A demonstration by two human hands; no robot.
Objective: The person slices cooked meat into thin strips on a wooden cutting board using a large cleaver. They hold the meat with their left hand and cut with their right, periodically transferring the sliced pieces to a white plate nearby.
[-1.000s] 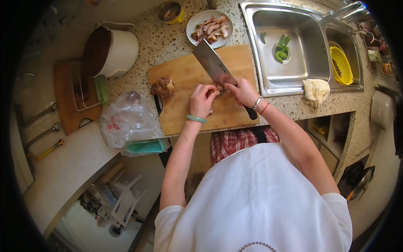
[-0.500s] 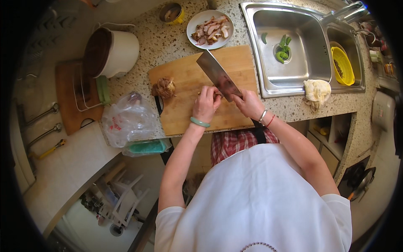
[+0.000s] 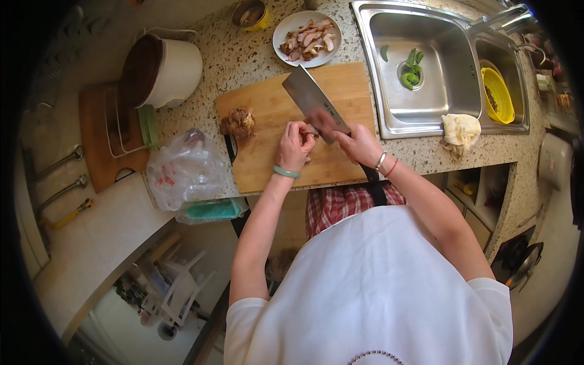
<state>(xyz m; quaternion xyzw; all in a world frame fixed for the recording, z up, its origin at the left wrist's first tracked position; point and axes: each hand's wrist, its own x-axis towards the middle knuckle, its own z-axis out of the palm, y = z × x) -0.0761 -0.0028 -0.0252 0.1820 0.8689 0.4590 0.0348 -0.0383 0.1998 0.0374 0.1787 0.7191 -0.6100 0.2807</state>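
Observation:
In my right hand (image 3: 360,146) is a cleaver (image 3: 309,94), gripped near the handle, its broad blade slanting up to the left over the wooden cutting board (image 3: 267,164). My left hand (image 3: 294,146) is closed with bent fingers on a small piece of meat (image 3: 312,131) beside the blade; most of that piece is hidden by the fingers. A larger brown chunk of meat (image 3: 239,123) lies at the board's left side. Beyond the board, a white plate (image 3: 280,53) holds several pieces of sliced meat (image 3: 309,40).
A steel sink (image 3: 389,131) with green peppers (image 3: 412,70) and a yellow basket (image 3: 499,94) is at the right, a cloth (image 3: 460,132) over its edge. At the left stand a white rice cooker (image 3: 179,73) and a plastic bag (image 3: 185,170). A yellow bowl (image 3: 250,15) sits behind.
My left hand has drawn slightly left and turned, a little apart from the blade. The cleaver's blade has tilted so more of its face shows. The meat chunk stays put.

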